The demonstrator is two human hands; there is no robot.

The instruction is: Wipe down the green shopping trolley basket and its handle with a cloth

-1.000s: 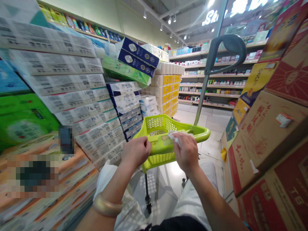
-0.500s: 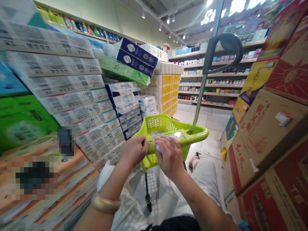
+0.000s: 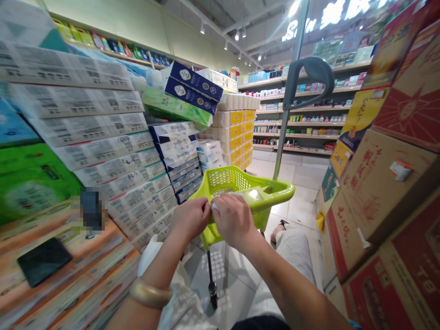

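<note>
A lime-green wheeled shopping basket (image 3: 275, 189) stands in front of me with its grey pull handle (image 3: 309, 73) raised. My left hand (image 3: 191, 217) is closed on the basket's near rim. My right hand (image 3: 232, 221) is beside it, fingers pinched on a small white wipe (image 3: 215, 206) pressed against the same rim. The two hands nearly touch. A gold bangle (image 3: 150, 293) sits on my left wrist. Inside the basket I can make out only its mesh walls.
Stacked tissue and toilet-paper packs (image 3: 113, 151) fill the left side, with a dark phone (image 3: 44, 261) lying on the near packs. Red and brown cartons (image 3: 388, 192) are piled on the right. A tiled aisle (image 3: 299, 169) runs ahead toward product shelves (image 3: 302, 123).
My right hand has slid the wipe leftward along the basket's near rim, from its right part to right beside my left hand. My left hand has stayed on the rim.
</note>
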